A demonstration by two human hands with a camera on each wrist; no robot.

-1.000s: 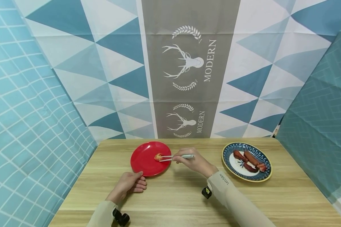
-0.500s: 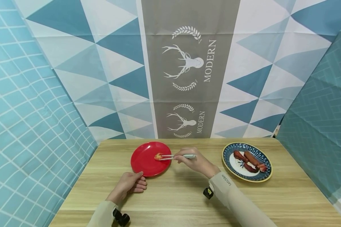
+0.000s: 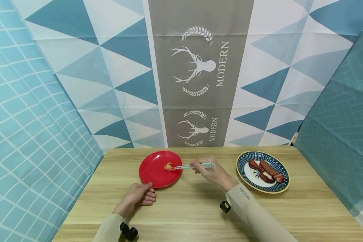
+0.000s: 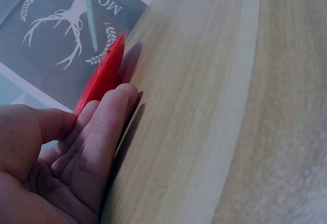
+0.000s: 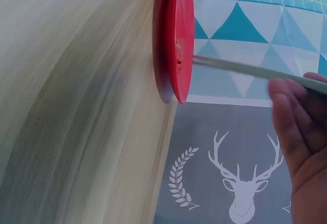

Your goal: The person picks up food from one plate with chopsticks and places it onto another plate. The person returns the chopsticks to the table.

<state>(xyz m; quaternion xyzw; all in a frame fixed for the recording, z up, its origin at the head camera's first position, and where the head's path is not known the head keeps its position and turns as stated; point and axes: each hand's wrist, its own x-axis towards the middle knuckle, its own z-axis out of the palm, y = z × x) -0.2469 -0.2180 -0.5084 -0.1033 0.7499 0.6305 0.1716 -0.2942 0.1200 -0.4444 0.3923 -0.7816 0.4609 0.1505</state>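
Nearest, at left on the counter point(image 3: 175, 218), the left hand point(image 3: 139, 195) pinches the near rim of the red plate point(image 3: 157, 174); a light, level hold should stop it sliding. Well apart at right sits a blue plate point(image 3: 243, 174) of meat point(image 3: 267, 168). Between them, the right hand point(image 3: 211, 173) grips chopsticks point(image 3: 184, 167), tips close to the food point(image 3: 169, 166) on the red plate's right side, contact unclear. Best keep the tips low and squeeze gently, as this piece could slip.

A plate point(image 3: 153, 173) bearing a morsel point(image 3: 169, 166) lay lower centre on the table point(image 3: 181, 215); a second plate point(image 3: 243, 164) with food pieces point(image 3: 267, 168), lower right.
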